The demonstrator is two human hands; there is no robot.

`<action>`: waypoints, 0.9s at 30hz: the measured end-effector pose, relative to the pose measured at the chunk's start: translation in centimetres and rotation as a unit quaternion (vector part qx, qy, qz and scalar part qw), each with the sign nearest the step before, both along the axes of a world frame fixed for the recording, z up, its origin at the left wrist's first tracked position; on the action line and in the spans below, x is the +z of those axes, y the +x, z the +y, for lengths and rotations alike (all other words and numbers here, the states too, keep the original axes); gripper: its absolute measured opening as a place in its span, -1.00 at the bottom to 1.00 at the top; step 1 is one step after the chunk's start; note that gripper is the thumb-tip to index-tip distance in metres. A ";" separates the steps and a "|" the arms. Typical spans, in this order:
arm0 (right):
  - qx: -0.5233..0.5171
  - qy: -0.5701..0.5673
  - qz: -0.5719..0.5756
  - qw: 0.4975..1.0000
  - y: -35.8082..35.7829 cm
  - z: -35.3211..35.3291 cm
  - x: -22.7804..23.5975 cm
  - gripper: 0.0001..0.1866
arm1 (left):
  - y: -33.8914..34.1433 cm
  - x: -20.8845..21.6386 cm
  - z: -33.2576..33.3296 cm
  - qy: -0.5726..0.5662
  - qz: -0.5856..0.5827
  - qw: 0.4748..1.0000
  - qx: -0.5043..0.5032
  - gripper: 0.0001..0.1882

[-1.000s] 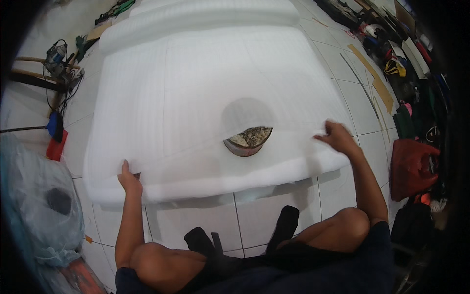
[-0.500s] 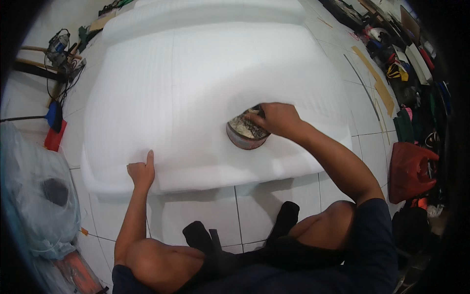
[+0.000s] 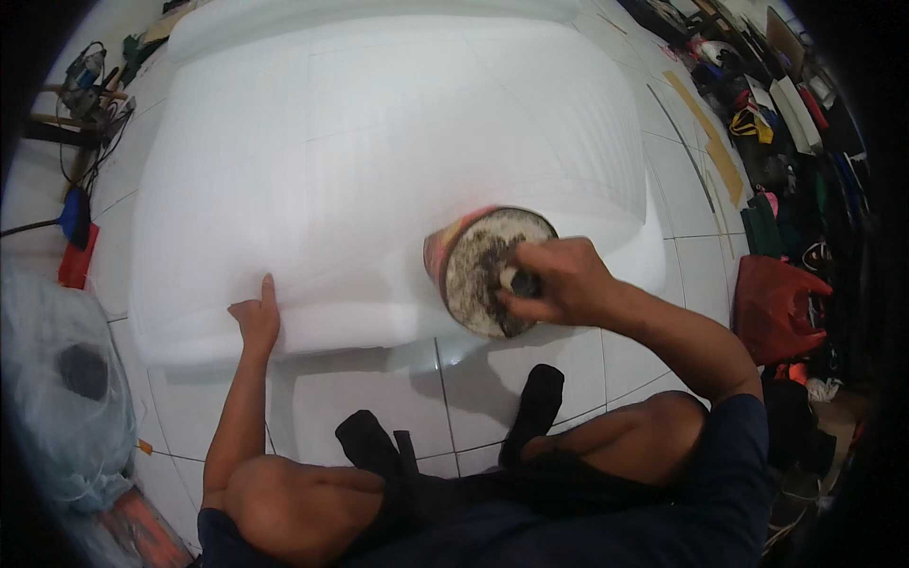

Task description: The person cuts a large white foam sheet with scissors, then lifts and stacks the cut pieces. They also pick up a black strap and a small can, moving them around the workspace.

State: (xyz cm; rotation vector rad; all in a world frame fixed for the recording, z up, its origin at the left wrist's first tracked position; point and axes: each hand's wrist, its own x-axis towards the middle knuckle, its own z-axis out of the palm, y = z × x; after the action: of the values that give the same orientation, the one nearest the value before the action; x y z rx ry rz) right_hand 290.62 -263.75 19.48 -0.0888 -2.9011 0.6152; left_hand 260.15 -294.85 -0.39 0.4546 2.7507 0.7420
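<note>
White foam sheeting covers a wide padded shape before me. At its front left edge my left hand grips the sheet, thumb laid on top and the other fingers mostly hidden. A round can with a reddish side and a cream, black-stained top leans over the front right of the sheet, its top tilted toward me. My right hand is closed around a short dark stub at the top of the can. Motion blurs the can and that hand a little.
To the left lie a clear plastic bag, a blue broom head with a red dustpan, and a power tool. A red bag and piled goods line the right. Yellowish strips lie on the tiles.
My right hand has drawn the can out from beneath the foam sheet, toward me, and tipped it. The sheet has dropped behind it. My left hand stays at the sheet's edge.
</note>
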 end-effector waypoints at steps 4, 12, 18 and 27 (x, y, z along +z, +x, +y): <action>0.007 -0.074 -0.032 0.997 2.0 -1.4 0.6 -0.69 | -0.1 -1.8 -1.0 0.020 0.030 0.999 0.016 -0.34; 0.141 -0.153 -0.185 0.960 6.0 -6.3 -1.5 -0.63 | -0.3 -4.5 -0.1 0.051 0.171 0.984 0.003 -0.38; 0.184 -0.194 -0.247 0.931 7.4 -7.3 -7.8 -0.62 | -1.0 -5.3 0.6 -0.072 0.142 0.987 0.023 -0.39; 0.185 -0.175 -0.265 0.930 7.8 -5.3 -10.3 -0.56 | -2.8 -7.7 -0.2 -0.081 0.258 0.963 0.013 -0.11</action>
State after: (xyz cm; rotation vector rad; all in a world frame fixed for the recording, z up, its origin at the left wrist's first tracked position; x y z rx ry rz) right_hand 298.40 -269.01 9.17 0.3025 -3.3035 1.3631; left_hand 257.36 -295.06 -8.13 0.6564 3.2712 0.4417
